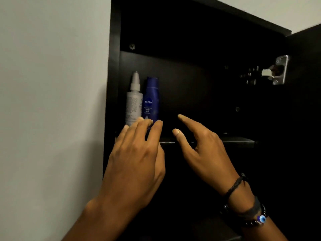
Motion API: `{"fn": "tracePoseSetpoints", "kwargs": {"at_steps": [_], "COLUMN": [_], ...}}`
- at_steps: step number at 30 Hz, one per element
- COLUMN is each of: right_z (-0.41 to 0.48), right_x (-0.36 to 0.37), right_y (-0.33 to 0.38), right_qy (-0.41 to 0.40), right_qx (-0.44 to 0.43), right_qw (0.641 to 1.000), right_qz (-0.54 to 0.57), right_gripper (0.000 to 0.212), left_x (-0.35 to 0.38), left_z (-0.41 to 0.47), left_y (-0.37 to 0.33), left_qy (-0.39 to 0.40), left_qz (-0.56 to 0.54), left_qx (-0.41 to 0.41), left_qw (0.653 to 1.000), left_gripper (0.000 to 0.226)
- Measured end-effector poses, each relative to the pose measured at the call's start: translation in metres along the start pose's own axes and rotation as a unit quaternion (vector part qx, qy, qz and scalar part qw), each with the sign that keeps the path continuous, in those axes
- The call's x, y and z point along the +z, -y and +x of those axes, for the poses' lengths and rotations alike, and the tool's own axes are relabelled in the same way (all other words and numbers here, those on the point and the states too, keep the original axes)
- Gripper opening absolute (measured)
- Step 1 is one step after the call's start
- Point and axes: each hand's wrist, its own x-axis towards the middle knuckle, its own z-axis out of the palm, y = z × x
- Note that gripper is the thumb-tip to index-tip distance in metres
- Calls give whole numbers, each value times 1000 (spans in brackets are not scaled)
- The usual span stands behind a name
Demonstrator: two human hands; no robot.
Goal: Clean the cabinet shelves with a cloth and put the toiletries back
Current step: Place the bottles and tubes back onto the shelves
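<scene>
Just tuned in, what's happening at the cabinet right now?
A person is reaching both bare hands into an open dark cabinet. The left hand has its fingertips at the base of a blue Nivea bottle, which stands upright beside a white bottle at the left end of the shelf. The right hand hovers open, holding nothing. No cloth is in view.
</scene>
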Motion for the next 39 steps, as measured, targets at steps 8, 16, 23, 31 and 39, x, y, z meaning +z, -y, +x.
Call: {"fn": "tracePoseSetpoints", "kwargs": {"at_steps": [8,16,23,31,39], "right_z": [-71,-176,-304,-434,-489], "right_x": [9,40,83,110,127], "right_y": [-12,-31,-70,-135,-186], "right_qy": [-6,43,90,113,212], "right_qx": [27,105,244,407,495], "right_qw": [1000,993,964,905,842], "right_qz": [-10,22,47,60,16], "right_gripper": [55,59,65,75,70], "left_x": [28,77,127,185,226], "left_z": [-54,-146,-270,-371,-419], "left_y": [-23,-35,-52,-60,-64], "left_qy": [-7,77,209,368,461], "left_qz": [-60,-147,-233,-314,-337], "left_qx": [47,35,-1,-27,-157], "left_qw": [997,985,950,875,806], "left_gripper": [51,54,60,80,51]}}
